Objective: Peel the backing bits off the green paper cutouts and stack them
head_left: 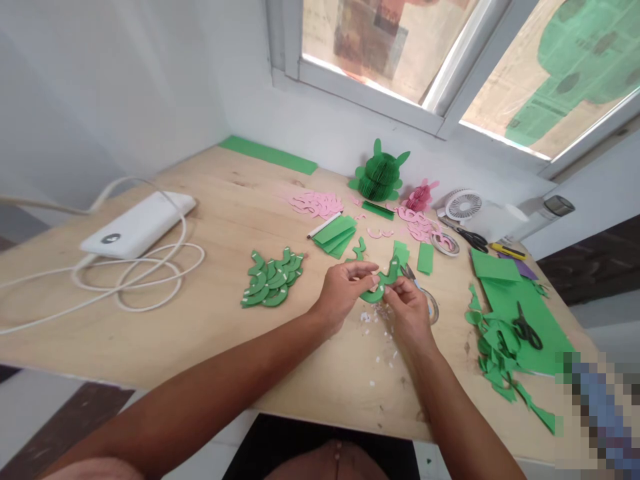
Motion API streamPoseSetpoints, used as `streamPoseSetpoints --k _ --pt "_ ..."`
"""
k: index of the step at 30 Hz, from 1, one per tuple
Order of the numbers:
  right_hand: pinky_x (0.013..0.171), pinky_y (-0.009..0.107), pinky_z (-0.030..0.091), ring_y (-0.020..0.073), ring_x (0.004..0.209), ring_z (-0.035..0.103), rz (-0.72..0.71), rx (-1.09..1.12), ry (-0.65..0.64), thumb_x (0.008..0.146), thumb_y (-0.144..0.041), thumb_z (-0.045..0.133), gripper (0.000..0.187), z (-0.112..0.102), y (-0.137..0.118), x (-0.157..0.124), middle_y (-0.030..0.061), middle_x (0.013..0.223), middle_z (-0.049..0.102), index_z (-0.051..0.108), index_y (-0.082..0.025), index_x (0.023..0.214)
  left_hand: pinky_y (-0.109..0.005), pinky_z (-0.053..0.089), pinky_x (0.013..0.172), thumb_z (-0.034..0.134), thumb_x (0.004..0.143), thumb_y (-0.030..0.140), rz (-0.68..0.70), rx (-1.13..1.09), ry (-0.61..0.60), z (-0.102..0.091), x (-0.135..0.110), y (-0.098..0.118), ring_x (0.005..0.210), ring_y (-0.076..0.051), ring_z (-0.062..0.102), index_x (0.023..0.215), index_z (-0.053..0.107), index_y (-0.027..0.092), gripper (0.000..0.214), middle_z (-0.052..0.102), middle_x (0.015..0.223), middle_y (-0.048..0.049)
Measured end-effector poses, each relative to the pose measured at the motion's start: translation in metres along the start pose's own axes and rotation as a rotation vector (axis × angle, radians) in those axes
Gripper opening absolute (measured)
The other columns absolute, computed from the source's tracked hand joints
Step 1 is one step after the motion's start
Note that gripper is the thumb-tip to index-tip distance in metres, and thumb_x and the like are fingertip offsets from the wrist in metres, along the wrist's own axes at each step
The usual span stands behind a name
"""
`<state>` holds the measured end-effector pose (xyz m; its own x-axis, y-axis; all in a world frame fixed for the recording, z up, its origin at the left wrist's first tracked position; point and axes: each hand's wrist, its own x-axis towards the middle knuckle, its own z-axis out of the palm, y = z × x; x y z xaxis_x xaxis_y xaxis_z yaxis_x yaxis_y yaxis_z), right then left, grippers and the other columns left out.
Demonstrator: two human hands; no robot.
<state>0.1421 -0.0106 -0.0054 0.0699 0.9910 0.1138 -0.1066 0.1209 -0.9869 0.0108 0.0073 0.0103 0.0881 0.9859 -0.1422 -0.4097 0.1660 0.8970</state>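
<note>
Between my two hands is a curved green paper cutout (374, 295) with small white pieces of tape on it. My left hand (344, 292) pinches its left side, and my right hand (409, 310) grips the right side with thumb and fingers. Scissors and a tape roll (434, 308) lie partly hidden behind my right hand. Tiny white scraps (367, 318) are scattered on the table below the cutout. To the left, a pile of similar green cutouts (273, 279) carries white tape strips.
A white power bank (139, 223) with a looped cable lies at the left. Green (381, 175) and pink (420, 197) paper figures stand near the wall, beside a small white fan (463, 205). Green scraps (497, 347), black scissors (527, 328) and a yellow cutter (508, 251) lie at the right.
</note>
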Motion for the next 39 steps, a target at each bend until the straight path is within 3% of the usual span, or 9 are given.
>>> streamPoseSetpoints --k 10,39 --pt "0.055 0.022 0.038 0.0098 0.055 0.047 -0.017 -0.023 -0.013 0.069 -0.028 0.070 0.015 0.002 -0.006 0.000 -0.0039 0.058 0.055 0.059 -0.018 0.066 -0.026 0.042 0.068 0.076 0.056 0.018 -0.101 -0.066 -0.087 -0.005 0.004 0.002 0.062 -0.011 0.056 0.075 0.072 0.014 0.020 0.067 0.068 -0.0017" --pt "0.052 0.022 0.035 0.0093 0.052 0.045 0.021 0.023 -0.050 0.068 -0.030 0.070 0.017 -0.002 0.003 0.000 -0.0046 0.057 0.053 0.058 -0.018 0.067 -0.024 0.039 0.064 0.077 0.055 0.020 -0.151 -0.052 -0.215 -0.014 0.013 0.001 0.061 -0.010 0.055 0.073 0.070 0.014 0.021 0.065 0.065 -0.0007"
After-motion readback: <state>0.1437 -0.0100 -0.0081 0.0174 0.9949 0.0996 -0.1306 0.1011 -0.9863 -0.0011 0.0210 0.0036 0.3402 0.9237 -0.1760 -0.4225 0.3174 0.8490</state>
